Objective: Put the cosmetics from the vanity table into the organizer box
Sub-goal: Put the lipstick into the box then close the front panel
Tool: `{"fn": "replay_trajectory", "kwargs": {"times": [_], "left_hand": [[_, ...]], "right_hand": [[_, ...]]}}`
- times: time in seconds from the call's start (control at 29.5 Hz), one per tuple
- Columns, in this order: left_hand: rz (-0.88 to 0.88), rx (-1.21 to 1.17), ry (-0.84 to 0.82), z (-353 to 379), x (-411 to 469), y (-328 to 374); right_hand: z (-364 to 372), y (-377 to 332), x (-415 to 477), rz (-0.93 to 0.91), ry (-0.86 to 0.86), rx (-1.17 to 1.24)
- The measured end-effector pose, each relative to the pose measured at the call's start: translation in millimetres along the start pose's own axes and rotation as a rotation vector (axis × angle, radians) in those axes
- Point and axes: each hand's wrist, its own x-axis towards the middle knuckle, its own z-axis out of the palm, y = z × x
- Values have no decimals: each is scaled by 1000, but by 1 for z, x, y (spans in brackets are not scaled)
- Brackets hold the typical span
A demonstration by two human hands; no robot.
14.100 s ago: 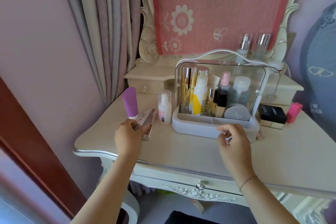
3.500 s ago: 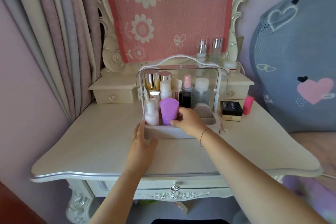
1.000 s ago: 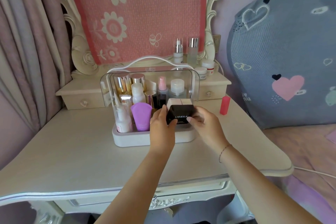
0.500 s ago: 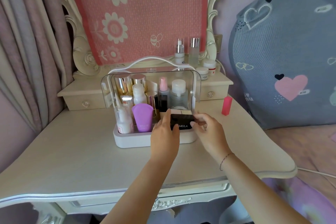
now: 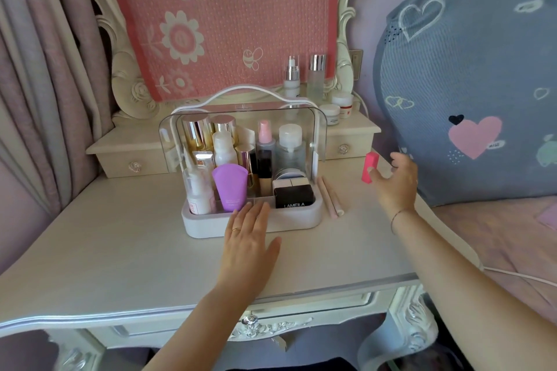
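I was in a bedroom, at a carved cream vanity [image 5: 120,250]. Beyond my left hand [image 5: 248,238] stood an organizer [image 5: 253,223] crowded with cosmetics; curtains [image 5: 45,69] hung far to its left. Past my right hand [image 5: 394,181] lay a bed with a heart-print pillow [image 5: 470,84].

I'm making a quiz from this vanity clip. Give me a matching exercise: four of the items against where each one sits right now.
Items:
1. purple tube
2. black box
3. pink block
4. pale pink sticks

Places:
A. lying on the table just right of the organizer
B. front right compartment of the organizer
C. standing on the table by the right hand
D. front of the organizer, near its middle

Pairs: 1-D, 2-B, 3-C, 4-A
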Motion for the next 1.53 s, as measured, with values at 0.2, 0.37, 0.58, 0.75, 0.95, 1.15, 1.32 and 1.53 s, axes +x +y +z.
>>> {"fn": "replay_trajectory", "kwargs": {"times": [0.2,0.37,0.58,0.75,0.95,1.15,1.32,1.53], "left_hand": [[1,-22,28,-2,-5,-3],[-9,-3,73,-1,-6,-2],[-13,-43,94,-2,-8,-3],[-50,-90,125,-3,-11,-4],[-91,-130,147,-9,-12,-2],[-180,-205,199,-12,-12,-1],[-188,-221,199,-13,-12,-1],[-185,-231,209,-13,-12,-3]], "right_hand": [[17,24,37,123,-189,12],[23,23,52,45,-157,-40],[9,-5,25,-37,-147,-125],[-38,-53,-49,-177,-288,77],[-23,-120,-97,-323,-711,313],[35,-145,-83,-410,-686,132],[61,-132,-80,-478,-747,-111],[65,-126,-82,-500,-744,-215]]}}
